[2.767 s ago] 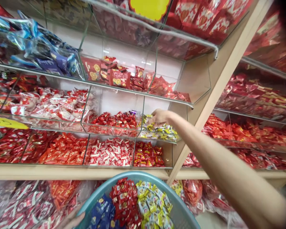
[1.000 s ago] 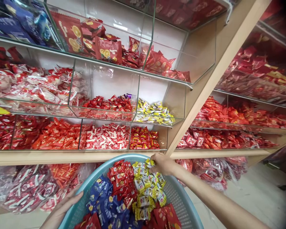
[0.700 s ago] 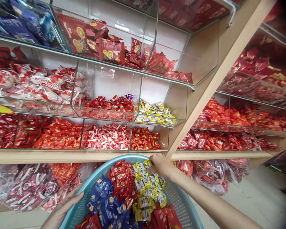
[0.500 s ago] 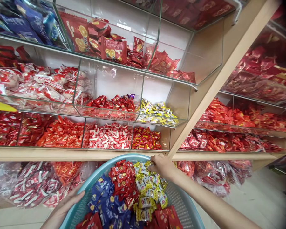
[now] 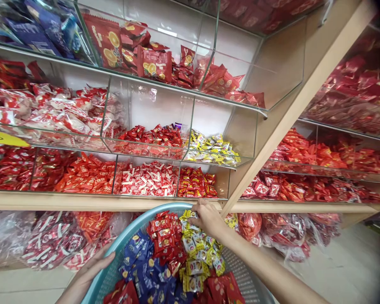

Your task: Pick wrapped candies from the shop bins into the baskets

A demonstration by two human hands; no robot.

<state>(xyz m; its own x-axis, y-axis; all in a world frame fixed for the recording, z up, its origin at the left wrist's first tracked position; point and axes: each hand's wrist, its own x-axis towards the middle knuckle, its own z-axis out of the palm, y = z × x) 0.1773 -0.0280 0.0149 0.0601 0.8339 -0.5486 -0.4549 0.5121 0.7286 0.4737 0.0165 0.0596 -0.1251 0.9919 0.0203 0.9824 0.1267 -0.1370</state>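
A blue-green plastic basket [image 5: 110, 249] is in front of me, tilted against the lower shelf edge. My left hand [image 5: 93, 266] grips its left rim, with part of the fingers out of sight. Inside lie red candy packets [image 5: 166, 236], blue candy packets [image 5: 152, 272] and yellow-and-white candies [image 5: 194, 268], with larger red packets [image 5: 228, 289] at the bottom. At the far rim my right hand [image 5: 209, 218] is closed, its bent fingers down among the yellow-and-white candies. What those fingers hold, if anything, is hidden.
Glass-fronted shelf bins hold red-and-white candies [image 5: 148, 179], yellow candies [image 5: 213, 147] and orange-printed packets [image 5: 155, 63]. A wooden shelf edge [image 5: 66, 202] runs behind the basket, and a slanted wooden post [image 5: 291, 114] rises right. Plastic bags of candy [image 5: 50, 240] sit below.
My right hand has shifted slightly left over the yellow-and-white candies. The left hand stays on the basket rim, and the view has moved a little.
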